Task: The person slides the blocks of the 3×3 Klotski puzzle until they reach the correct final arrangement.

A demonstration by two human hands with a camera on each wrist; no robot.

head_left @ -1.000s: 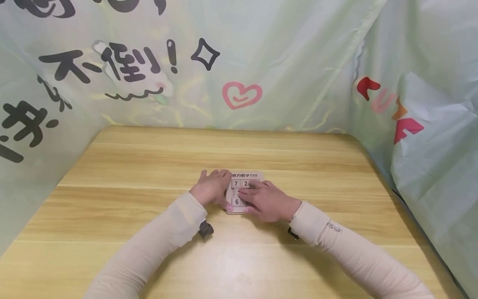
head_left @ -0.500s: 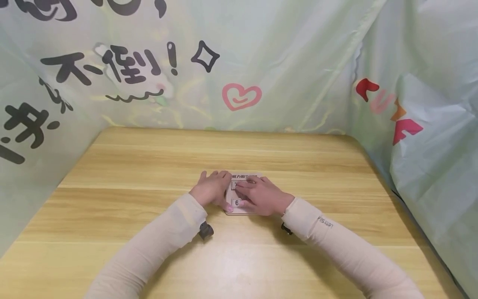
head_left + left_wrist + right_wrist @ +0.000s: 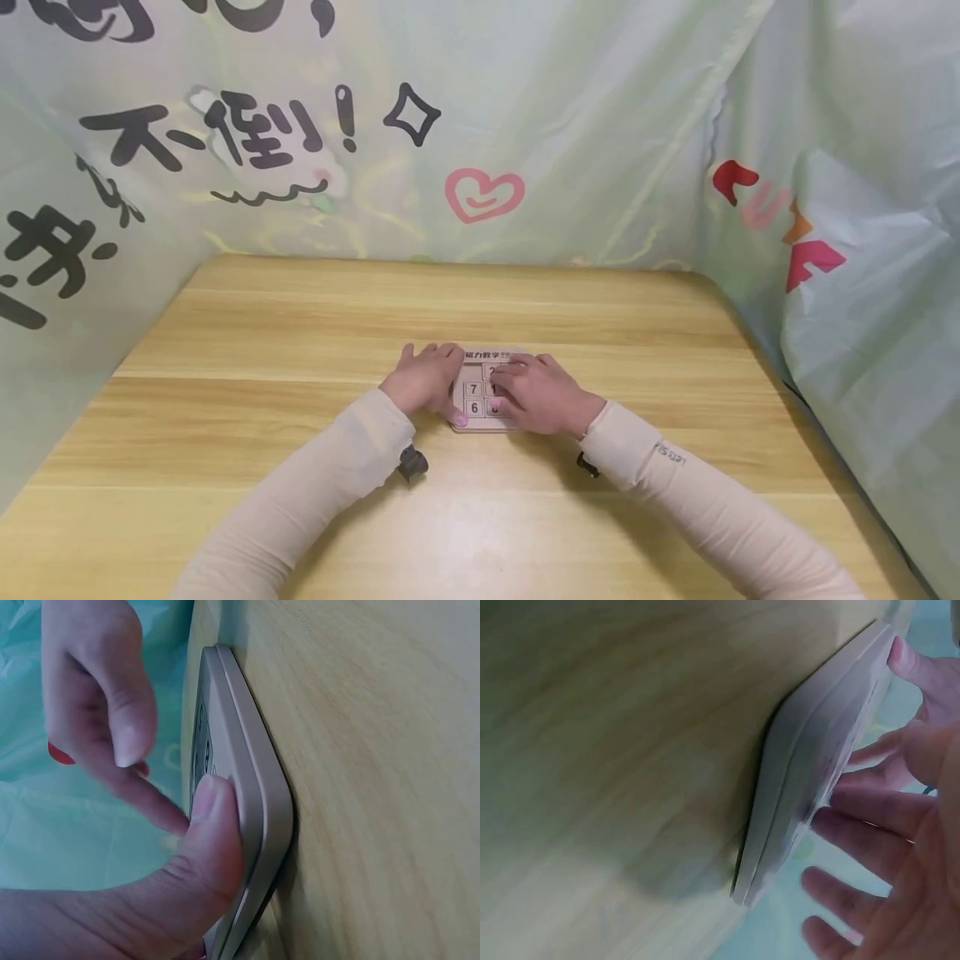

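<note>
A flat magnetic number slide puzzle [image 3: 491, 425] lies on the table between both hands. My left hand [image 3: 426, 379] holds its left side, with the thumb [image 3: 214, 832] pressing the near corner and the fingers along the far left. Tile 7 [image 3: 473, 389] sits in the middle row above tile 6 [image 3: 474, 408], and the top left slot [image 3: 472, 372] is vacant. Over the right part of the puzzle is my right hand [image 3: 547, 396], its extended fingertips at the tiles and covering several of them. In the right wrist view those fingers [image 3: 862, 832] reach the puzzle's face.
The wood-grain table [image 3: 300, 325] spreads around the puzzle. Pale green printed sheeting [image 3: 585, 133] hangs behind it and on both sides. Dark wrist-worn devices show under the left cuff [image 3: 412, 462] and the right cuff [image 3: 588, 464].
Tile 7 has slid from the top left slot down to the middle row. My right hand went left over the tiles, then drew back right. My left hand has stayed in place.
</note>
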